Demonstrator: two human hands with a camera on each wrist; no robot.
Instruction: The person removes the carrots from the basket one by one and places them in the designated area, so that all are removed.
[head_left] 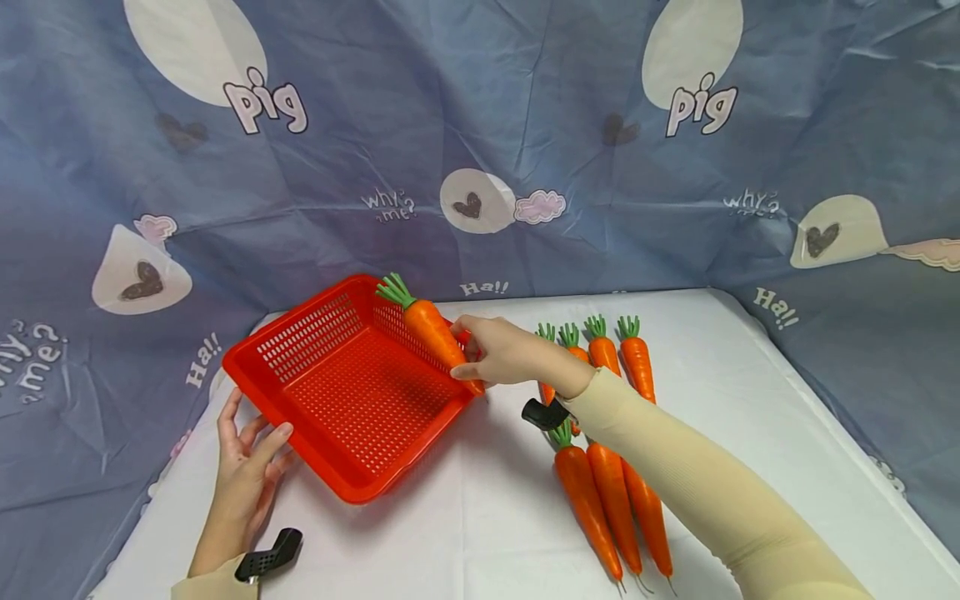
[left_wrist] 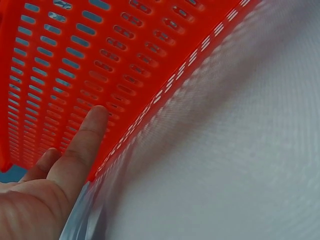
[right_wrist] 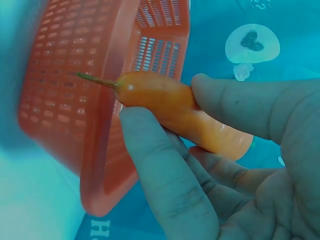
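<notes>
My right hand (head_left: 498, 350) pinches an orange carrot (head_left: 435, 333) by its lower part, between thumb and fingers. Its green stalks (head_left: 395, 289) point up and left over the red plastic basket (head_left: 330, 467), at the basket's right rim. The carrot's thin root tip (right_wrist: 100, 81) shows in the right wrist view, beside the basket rim. At the basket's near left side, my left hand (head_left: 251, 462) has its fingers extended against the outside of the wall. In the left wrist view, one straight finger (left_wrist: 90, 127) presses on the slotted red wall (left_wrist: 115, 65).
Several carrots (head_left: 615, 500) lie in two rows on the white table (head_left: 750, 400), partly under my right forearm (head_left: 697, 475). A blue printed cloth (head_left: 600, 250) hangs behind and at the sides. Each wrist carries a black camera (head_left: 273, 556).
</notes>
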